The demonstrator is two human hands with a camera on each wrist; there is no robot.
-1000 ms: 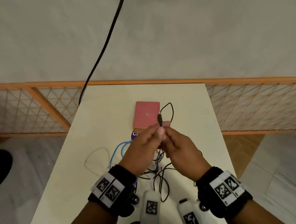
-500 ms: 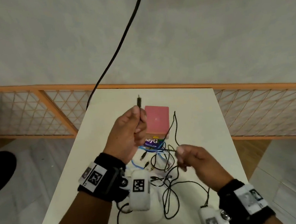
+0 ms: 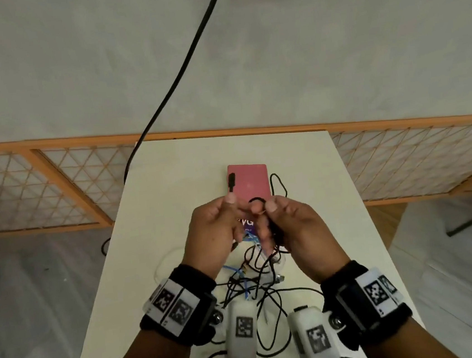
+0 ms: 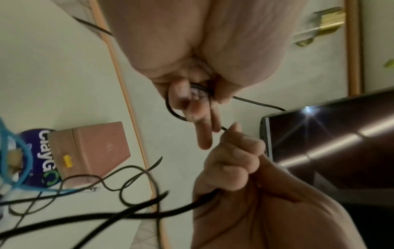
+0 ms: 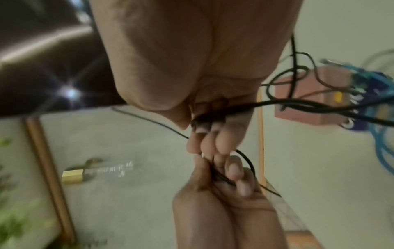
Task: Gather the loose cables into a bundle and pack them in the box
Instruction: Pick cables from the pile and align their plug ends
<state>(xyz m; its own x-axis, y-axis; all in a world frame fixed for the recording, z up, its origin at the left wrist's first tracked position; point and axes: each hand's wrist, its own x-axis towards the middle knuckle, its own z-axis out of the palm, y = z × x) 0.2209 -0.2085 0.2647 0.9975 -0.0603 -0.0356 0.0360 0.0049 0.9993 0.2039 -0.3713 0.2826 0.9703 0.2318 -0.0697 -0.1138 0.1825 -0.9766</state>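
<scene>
- Head view: I'm pinching the black cable (image 3: 263, 202) with my left hand (image 3: 215, 233) and right hand (image 3: 295, 228), plug end (image 3: 231, 182) sticking up over the pink box (image 3: 251, 181) on the table (image 3: 159, 204).
- Left wrist: my fingers (image 4: 192, 104) are curling round a loop.
- Right wrist: my fingers (image 5: 211, 141) are clamping several strands, box sitting just beyond.

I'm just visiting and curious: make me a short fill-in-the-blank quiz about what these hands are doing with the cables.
1. Both hands, the left hand and the right hand, hold a thin ____ cable.
2. The box on the table is ____ in colour.
3. The plug sticking up is held by the ____ hand.
4. Among the tangle lies one ____ cable.

Missing words: black; pink; left; blue
</scene>
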